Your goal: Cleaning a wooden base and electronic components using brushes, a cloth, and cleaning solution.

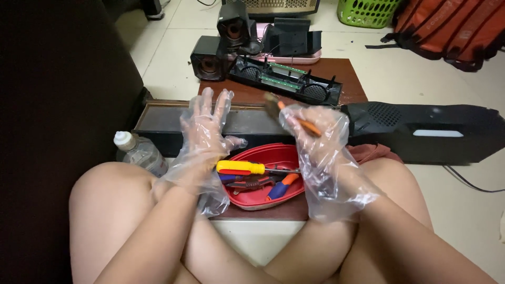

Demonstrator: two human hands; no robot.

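Gloves on both; right hand (315, 131) clamped on orange-handled brush (294, 117), left hand (206, 129) spread w/ nothing in it, above red tray (273, 155) w/ tools.

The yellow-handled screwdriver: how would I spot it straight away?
Find the red tray on the low wooden table, between the person's knees. The yellow-handled screwdriver lies across its top, just right of the gloved left hand. Its bright yellow grip stands out; the tools beneath have blue, orange or red handles.
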